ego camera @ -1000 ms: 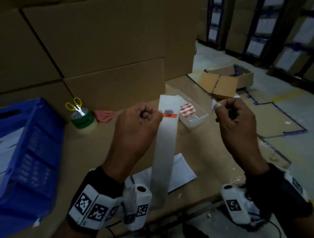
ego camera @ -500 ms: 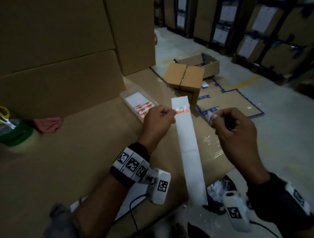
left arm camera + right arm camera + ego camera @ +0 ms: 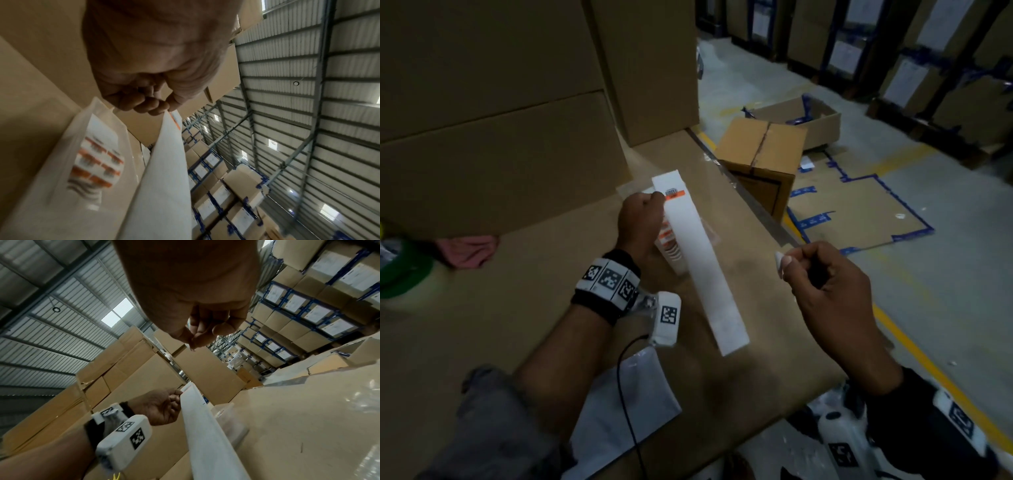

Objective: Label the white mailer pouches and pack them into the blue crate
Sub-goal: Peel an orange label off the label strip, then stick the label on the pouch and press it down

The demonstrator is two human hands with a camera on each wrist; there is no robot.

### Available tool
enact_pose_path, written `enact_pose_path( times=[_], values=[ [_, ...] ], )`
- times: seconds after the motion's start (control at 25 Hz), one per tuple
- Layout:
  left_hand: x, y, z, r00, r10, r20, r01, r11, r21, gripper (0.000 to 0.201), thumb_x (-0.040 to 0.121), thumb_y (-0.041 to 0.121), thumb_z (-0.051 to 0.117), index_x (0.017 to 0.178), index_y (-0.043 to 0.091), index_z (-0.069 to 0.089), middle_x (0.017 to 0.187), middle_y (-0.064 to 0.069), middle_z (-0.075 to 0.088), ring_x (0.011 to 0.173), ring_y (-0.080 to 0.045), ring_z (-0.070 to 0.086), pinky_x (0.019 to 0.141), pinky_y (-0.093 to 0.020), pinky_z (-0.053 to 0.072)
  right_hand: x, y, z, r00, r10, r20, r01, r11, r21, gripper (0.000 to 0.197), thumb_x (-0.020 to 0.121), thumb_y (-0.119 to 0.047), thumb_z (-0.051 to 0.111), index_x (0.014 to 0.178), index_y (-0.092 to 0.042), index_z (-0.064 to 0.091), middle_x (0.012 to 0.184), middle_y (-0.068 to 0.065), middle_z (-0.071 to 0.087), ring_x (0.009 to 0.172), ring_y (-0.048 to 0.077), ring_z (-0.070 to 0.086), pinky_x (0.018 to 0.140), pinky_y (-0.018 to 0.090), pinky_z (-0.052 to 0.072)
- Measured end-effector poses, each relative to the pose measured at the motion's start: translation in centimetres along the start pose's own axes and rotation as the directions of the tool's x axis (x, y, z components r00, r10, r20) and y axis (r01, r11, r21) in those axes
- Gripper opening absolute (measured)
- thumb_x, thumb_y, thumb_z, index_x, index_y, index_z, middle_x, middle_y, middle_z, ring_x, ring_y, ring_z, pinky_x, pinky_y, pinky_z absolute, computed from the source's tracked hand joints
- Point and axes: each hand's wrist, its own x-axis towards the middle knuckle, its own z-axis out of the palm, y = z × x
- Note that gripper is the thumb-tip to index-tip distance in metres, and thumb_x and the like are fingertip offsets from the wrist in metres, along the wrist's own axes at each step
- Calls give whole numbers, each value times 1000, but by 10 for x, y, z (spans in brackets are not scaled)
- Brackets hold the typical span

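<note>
Fingers of the left hand [image 3: 642,219] are curled, thumb and forefinger pinching the top edge of a white mailer pouch [image 3: 700,270] right by its orange barcode label [image 3: 675,194]. Pouch hangs long and narrow from that pinch, tilted toward the person, lower end free above the counter [image 3: 510,308]; prob. held up that way so the label stays flat and readable. Matte, thin, flexible-looking plastic or paper, can't tell which.

Right hand [image 3: 825,284] is apart to the right, fingers curled, pinching a small white scrap [image 3: 779,262] at the fingertips; likely label backing, not sure.

Under the left hand lies a clear glossy bag of orange labels [image 3: 96,162], close by, presumably for the next peel. Another flat white pouch [image 3: 626,407] lies at the near counter edge under the left forearm. Counter is smooth brown cardboard w/ shiny tape patches. Big cardboard cartons [image 3: 500,120] form a wall behind it. Blue crate isn't in view, so packing is yet to come.
</note>
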Motion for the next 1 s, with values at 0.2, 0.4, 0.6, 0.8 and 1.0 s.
enact_pose_path(
  times=[0.2,0.4,0.6,0.8,1.0],
  values=[
    [36,-3,-11,997,-46,-58,50,995,81,27,96,25,56,71,18,57,65,2,59,55,-15,53,54,-22,37,19,-7,22,997,-50,62,49,999,18,12,99,-30,68,88,-27,67,75,-10,64,70,13,61,60,19,46],
    [21,-29,-2,996,-78,-33,80,994,71,22,96,25,59,79,12,65,68,-4,68,60,-17,63,56,-23,46,19,5,25,998,3,60,-6,999,52,11,101,-19,63,93,-26,68,80,-13,67,72,9,65,63,14,49],
    [-38,-42,33,961,-110,254,94,993,73,33,99,17,55,69,9,64,60,-3,67,47,-13,61,46,-19,40,9,18,6,993,119,-12,-117,989,95,11,102,-15,62,97,-22,69,78,-5,68,68,13,64,62,15,50],
    [-63,-52,38,953,-27,300,-82,935,346,25,94,21,66,71,13,73,64,1,73,57,-11,70,60,-20,58,-6,19,1,984,177,-8,-176,981,76,10,103,-18,60,101,-24,68,85,-6,71,77,11,67,66,10,48],
    [-77,-41,1,961,118,248,-204,911,358,13,93,24,66,81,20,69,69,6,73,60,-5,70,70,-25,58,-28,3,7,990,138,28,-140,985,101,13,104,-19,57,100,-31,61,85,-9,71,77,9,67,69,14,50]
  ],
)
